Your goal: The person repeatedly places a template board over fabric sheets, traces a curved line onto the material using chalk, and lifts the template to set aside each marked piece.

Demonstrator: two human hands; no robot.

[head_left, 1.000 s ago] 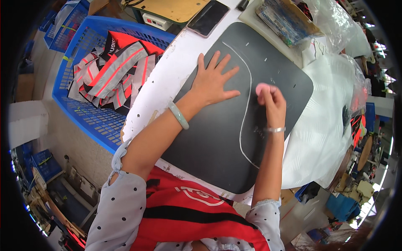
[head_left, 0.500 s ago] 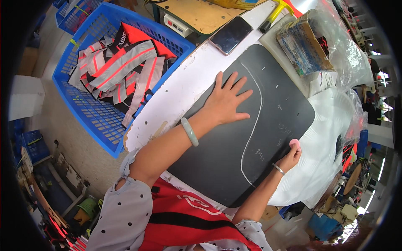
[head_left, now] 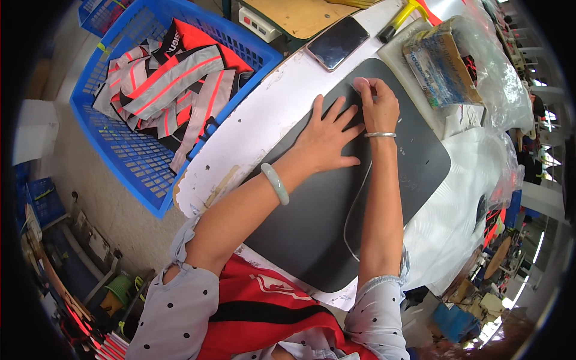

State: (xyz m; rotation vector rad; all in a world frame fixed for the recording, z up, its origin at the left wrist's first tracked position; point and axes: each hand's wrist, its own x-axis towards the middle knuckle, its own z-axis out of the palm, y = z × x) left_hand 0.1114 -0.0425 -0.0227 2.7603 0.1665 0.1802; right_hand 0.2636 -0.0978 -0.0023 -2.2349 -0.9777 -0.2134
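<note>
A dark grey sheet [head_left: 300, 234] with rounded corners lies on the white table in front of me. My left hand [head_left: 327, 141] rests flat on it with fingers spread. Beyond and to the right of it, near the sheet's far end, my right hand [head_left: 381, 107] pinches a round pink disc of tailor's chalk [head_left: 360, 83] against or just over the surface. A curved white line [head_left: 350, 216] runs down the sheet; my right hand and forearm hide part of it. Small pale marks show to its right.
At the left stands a blue basket [head_left: 147, 195] with grey and red striped cloth pieces [head_left: 174, 90]. Past the sheet lie a phone [head_left: 338, 43] and a yellow-handled hammer [head_left: 399, 21]. A worn carton [head_left: 441, 63] and crumpled clear plastic [head_left: 504, 78] sit at right, with white sheeting [head_left: 462, 192] nearer.
My right hand has moved with the pink chalk from the sheet's right edge to its far end, and my forearm now crosses over the white line. My left hand stays in nearly the same place.
</note>
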